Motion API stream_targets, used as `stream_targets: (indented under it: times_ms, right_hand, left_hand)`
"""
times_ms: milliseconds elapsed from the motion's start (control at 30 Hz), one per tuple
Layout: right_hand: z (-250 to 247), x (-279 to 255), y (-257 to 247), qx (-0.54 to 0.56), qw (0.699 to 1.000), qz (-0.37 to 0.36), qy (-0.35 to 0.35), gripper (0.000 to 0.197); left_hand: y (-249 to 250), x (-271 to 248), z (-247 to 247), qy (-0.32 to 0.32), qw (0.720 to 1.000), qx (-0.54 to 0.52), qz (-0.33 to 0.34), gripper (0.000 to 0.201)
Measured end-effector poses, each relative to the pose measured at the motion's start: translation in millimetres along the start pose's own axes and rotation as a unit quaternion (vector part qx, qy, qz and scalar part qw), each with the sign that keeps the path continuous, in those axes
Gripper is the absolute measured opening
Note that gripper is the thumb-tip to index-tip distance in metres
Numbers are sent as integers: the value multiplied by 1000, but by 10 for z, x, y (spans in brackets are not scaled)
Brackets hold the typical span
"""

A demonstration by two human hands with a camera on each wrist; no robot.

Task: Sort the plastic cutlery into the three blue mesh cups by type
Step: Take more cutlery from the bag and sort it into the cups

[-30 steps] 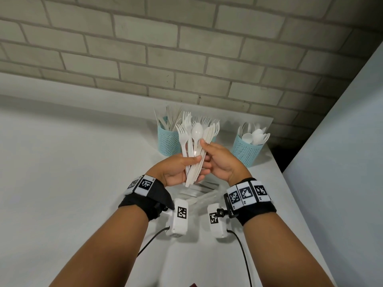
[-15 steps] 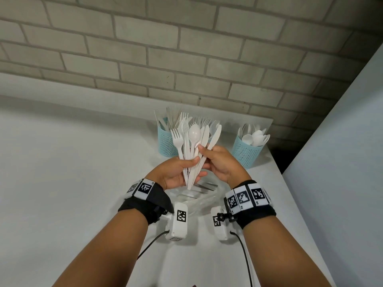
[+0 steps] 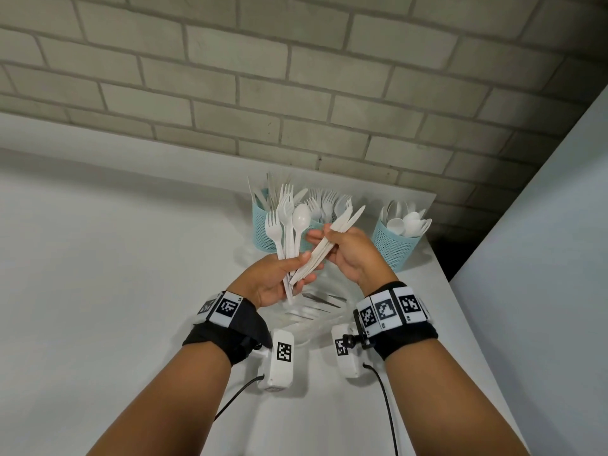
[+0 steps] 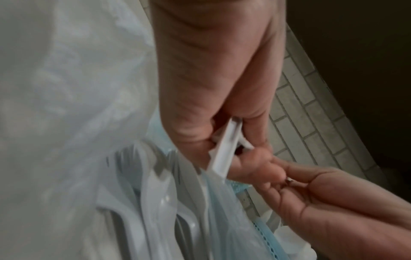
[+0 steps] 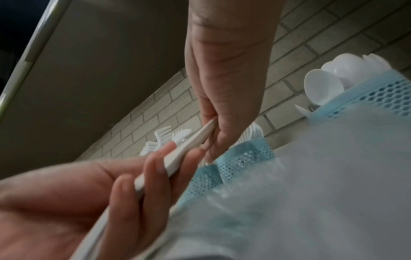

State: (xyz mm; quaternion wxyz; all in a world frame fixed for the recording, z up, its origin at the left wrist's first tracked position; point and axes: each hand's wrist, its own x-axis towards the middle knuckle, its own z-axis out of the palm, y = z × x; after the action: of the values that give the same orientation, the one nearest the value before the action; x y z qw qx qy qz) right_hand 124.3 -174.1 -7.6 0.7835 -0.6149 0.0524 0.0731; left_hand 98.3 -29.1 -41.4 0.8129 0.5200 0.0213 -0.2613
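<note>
My left hand (image 3: 301,268) grips a bunch of white plastic cutlery by the handles: forks (image 3: 273,225) and a spoon (image 3: 301,218) stand upright. My right hand (image 3: 324,238) pinches a few knives (image 3: 343,223) and tilts them right, out of the bunch; their lower ends still lie in the left fingers (image 5: 153,168). Behind the hands stand three blue mesh cups: the left cup (image 3: 261,225) has knife-like pieces, the middle cup (image 5: 244,154) has forks, and the right cup (image 3: 393,248) has spoons. The left wrist view shows the handle ends (image 4: 224,149) in my fingers.
A clear plastic bag (image 3: 316,314) with more white cutlery lies on the white table (image 3: 98,291) under the hands. A brick wall stands just behind the cups. The table's right edge runs close to the spoon cup, with a grey panel (image 3: 543,258) beyond.
The right hand has drawn the knives out sideways, so they now fan away to the right of the forks and spoon. Both hands sit slightly lower.
</note>
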Motion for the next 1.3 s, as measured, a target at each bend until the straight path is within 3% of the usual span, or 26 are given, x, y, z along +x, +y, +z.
stream_targets:
  times_ms: [100,267,500,600,767,867,1000,1100,1300]
  right_hand:
    - [69,80,-130,37,999,0,-13,21]
    - [299,198,-363,-26,999,28,-37,9]
    - [677,571,-739,13,984,-172,33,9]
    - [812,691,-662,-41,974,-220,44,10]
    - [935,868,-422,-148,972,-179,44,10]
    - [924,930,-348,-183,968,-163,52,20]
    - [907,963,-339,-207,967,-140,50,21]
    - [894,949,-366,-218,961,-155,69,9]
    - [853,875,-398,-216,949,-215,79,34]
  left_hand:
    - [52,-4,-56,27,999,-14,23,14]
    - [203,-5,-128,84,993,-48,72,14]
    - [354,-25,-367,187,973,-46,123,20]
    - [376,-56,-411,185,974,-19,131,27]
    - [411,-92,-450,172,978,12,117,40]
    - [400,-84,-464,162,982,-19,98,42]
    - [389,-60,-449,153,982,-61,93,36]
    - [383,-59,-425,145,982,-64,98,29]
    - [388,-86,-376,127,986,-48,100,22]
